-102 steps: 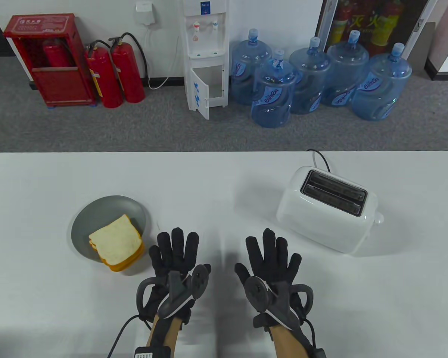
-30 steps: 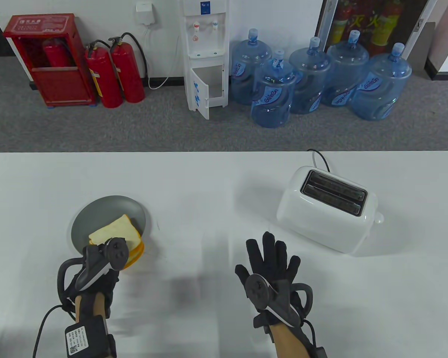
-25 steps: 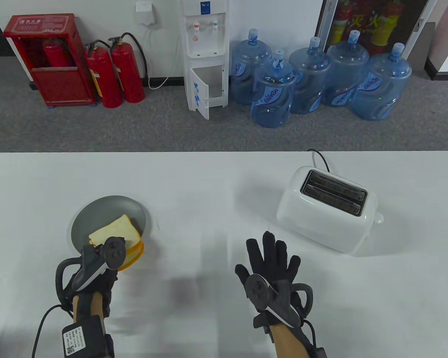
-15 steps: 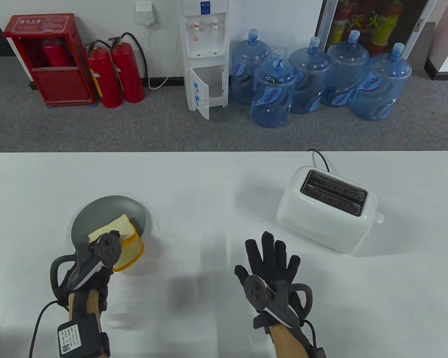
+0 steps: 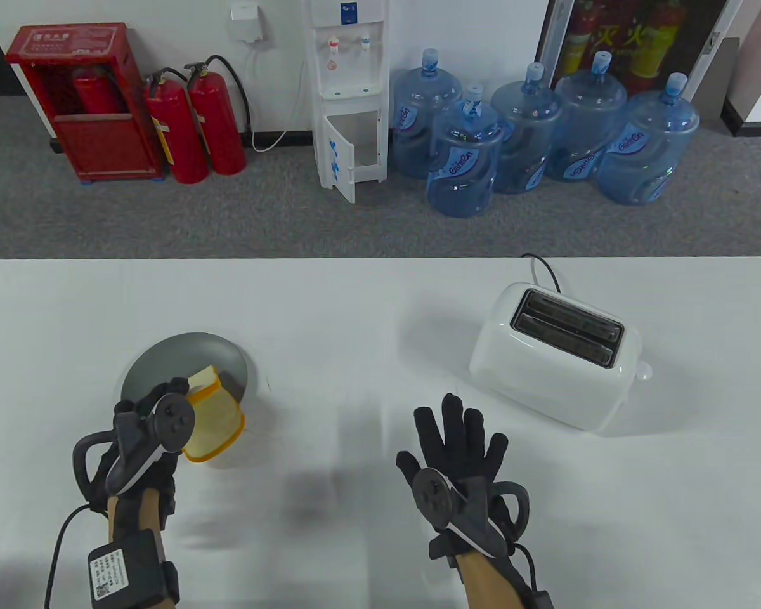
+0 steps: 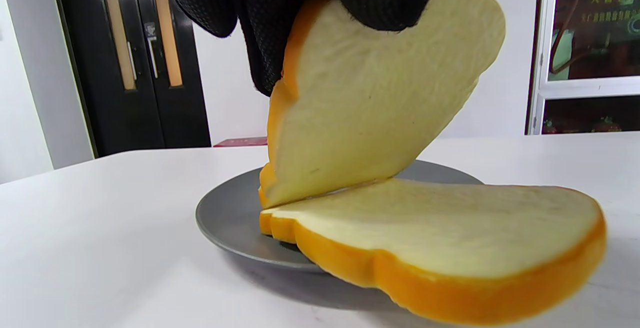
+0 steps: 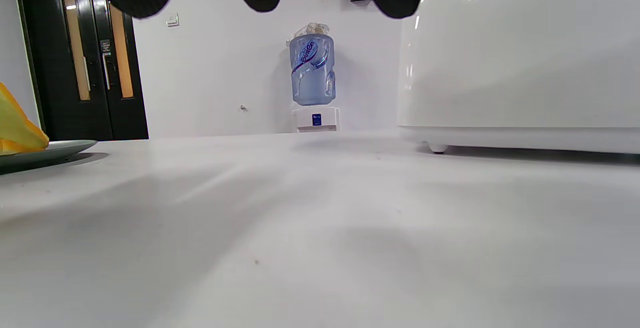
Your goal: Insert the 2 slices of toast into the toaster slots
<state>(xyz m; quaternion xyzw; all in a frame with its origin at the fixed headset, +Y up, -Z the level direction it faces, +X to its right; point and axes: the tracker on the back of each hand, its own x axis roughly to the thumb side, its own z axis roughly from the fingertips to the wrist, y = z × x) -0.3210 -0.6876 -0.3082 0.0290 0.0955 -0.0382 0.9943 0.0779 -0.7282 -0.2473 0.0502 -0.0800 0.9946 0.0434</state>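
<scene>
Two slices of toast sit on a grey plate (image 5: 158,358) at the table's left. My left hand (image 5: 176,390) pinches the upper slice (image 5: 204,379) by its near edge. That slice (image 6: 370,108) is tilted up, its far edge still touching the lower slice (image 6: 440,228). The lower slice (image 5: 217,420) lies flat and overhangs the plate (image 6: 225,218) rim toward me. A white two-slot toaster (image 5: 555,355) stands at the right with both slots empty. My right hand (image 5: 460,431) lies flat and open on the table, left of the toaster (image 7: 520,68), holding nothing.
The toaster's black cord (image 5: 545,266) runs off the table's far edge. Bare white tabletop (image 5: 355,355) separates the plate and the toaster. Water bottles (image 5: 463,158), a dispenser and fire extinguishers stand on the floor beyond the table.
My left hand moved from the table's middle to the plate, pinched the top slice and tipped its near edge upward. The right hand has stayed in place.
</scene>
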